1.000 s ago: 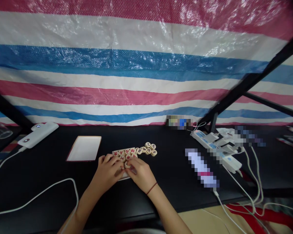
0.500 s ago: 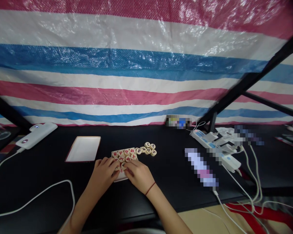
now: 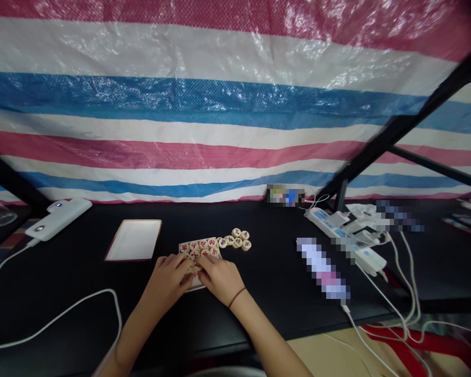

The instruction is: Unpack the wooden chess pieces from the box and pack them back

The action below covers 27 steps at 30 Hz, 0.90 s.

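Note:
A small open box [image 3: 198,283] of round wooden xiangqi pieces stands in front of me, and the upper rows show red characters. My left hand [image 3: 168,275] reaches over its left side, fingers bent closed onto a piece near the lower row. From the right, my right hand [image 3: 220,277] has its fingertips closed on a piece beside it. The hands almost meet, and my fingers partly hide both pieces. Loose xiangqi pieces [image 3: 237,242] with dark characters lie against each other just right of the box.
The white-lined box lid [image 3: 135,240] lies to the left. Further left is a white power bank [image 3: 58,219] with a cable [image 3: 115,309]. On the right are a blurred phone-like object [image 3: 324,269] and a power strip [image 3: 345,241] with plugs. A striped plastic sheet [image 3: 204,131] hangs behind.
My right hand has shifted slightly left and up over the box, closer to my left hand. The left hand has barely moved, and the loose pieces lie as before.

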Available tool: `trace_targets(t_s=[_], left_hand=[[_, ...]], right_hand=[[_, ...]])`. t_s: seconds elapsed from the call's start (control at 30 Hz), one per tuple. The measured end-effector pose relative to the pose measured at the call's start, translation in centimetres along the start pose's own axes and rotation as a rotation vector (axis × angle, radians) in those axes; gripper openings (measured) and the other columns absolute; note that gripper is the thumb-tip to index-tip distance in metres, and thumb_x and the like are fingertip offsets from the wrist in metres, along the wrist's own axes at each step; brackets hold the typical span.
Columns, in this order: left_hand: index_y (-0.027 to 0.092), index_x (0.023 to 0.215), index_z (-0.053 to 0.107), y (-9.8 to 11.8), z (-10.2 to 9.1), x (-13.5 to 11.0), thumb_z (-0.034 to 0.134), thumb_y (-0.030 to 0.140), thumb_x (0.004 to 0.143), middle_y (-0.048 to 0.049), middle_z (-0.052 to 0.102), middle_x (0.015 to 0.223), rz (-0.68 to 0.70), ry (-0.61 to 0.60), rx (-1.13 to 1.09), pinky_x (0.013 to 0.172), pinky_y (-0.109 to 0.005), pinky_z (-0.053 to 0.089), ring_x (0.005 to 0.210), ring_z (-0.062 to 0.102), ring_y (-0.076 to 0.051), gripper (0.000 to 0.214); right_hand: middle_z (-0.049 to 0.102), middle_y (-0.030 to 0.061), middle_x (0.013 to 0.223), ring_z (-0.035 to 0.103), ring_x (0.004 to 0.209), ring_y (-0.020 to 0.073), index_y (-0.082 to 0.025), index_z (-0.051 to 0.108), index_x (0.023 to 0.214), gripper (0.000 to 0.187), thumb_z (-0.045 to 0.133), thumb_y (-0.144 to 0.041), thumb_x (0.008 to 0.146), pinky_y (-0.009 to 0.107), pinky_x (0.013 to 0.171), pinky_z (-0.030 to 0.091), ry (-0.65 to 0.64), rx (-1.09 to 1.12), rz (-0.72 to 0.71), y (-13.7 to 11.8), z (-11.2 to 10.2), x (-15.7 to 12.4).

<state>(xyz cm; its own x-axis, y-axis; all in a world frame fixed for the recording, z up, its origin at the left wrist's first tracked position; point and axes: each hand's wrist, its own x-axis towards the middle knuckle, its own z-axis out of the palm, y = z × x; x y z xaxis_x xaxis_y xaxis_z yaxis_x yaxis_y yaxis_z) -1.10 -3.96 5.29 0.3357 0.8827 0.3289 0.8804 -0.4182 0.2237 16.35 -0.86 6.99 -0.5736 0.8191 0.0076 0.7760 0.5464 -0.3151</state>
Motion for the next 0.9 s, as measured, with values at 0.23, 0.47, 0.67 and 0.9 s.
trace_targets(t_s=[0.23,0.47,0.67,0.9], left_hand=[[0.022,0.090,0.061,-0.2,-1.1,0.9,0.051,0.026,0.087,-0.0020,0.065,0.085,-0.039,0.071,-0.136,0.073,-0.032,0.040,0.079,0.059,-0.018,0.012],[0.020,0.087,0.061,-0.4,-0.7,3.2,0.045,0.025,0.090,-0.0015,0.064,0.075,-0.102,0.228,-0.193,0.068,-0.030,0.043,0.070,0.058,-0.016,0.017],[0.020,0.092,0.062,-0.9,0.2,2.5,0.046,0.025,0.092,-0.0007,0.064,0.071,-0.007,0.316,-0.175,0.068,-0.029,0.041,0.067,0.057,-0.015,0.017],[0.020,0.088,0.062,-1.3,0.6,2.0,0.047,0.024,0.092,-0.0008,0.064,0.071,-0.008,0.324,-0.185,0.068,-0.029,0.041,0.067,0.057,-0.015,0.016]], right_hand=[[0.067,-0.0001,0.082,0.062,0.073,0.0143,-0.025,0.064,0.099,0.015,0.056,-0.028,0.086,0.022,0.065,0.042,0.144,0.293,0.020,2.9,-1.6,-0.2],[0.060,0.0089,0.117,0.064,0.091,0.0213,-0.022,0.064,0.110,0.030,0.051,-0.036,0.087,0.028,0.073,0.044,0.126,0.007,0.484,9.8,-4.3,3.2],[0.069,0.0099,0.102,0.065,0.094,0.0257,-0.022,0.068,0.106,0.035,0.059,-0.042,0.080,0.031,0.075,0.046,-0.104,-0.028,0.539,11.0,-4.9,5.8],[0.069,0.0119,0.106,0.066,0.097,0.0267,-0.020,0.069,0.105,0.034,0.067,-0.035,0.074,0.032,0.078,0.048,-0.126,-0.037,0.548,10.8,-4.8,7.0]])
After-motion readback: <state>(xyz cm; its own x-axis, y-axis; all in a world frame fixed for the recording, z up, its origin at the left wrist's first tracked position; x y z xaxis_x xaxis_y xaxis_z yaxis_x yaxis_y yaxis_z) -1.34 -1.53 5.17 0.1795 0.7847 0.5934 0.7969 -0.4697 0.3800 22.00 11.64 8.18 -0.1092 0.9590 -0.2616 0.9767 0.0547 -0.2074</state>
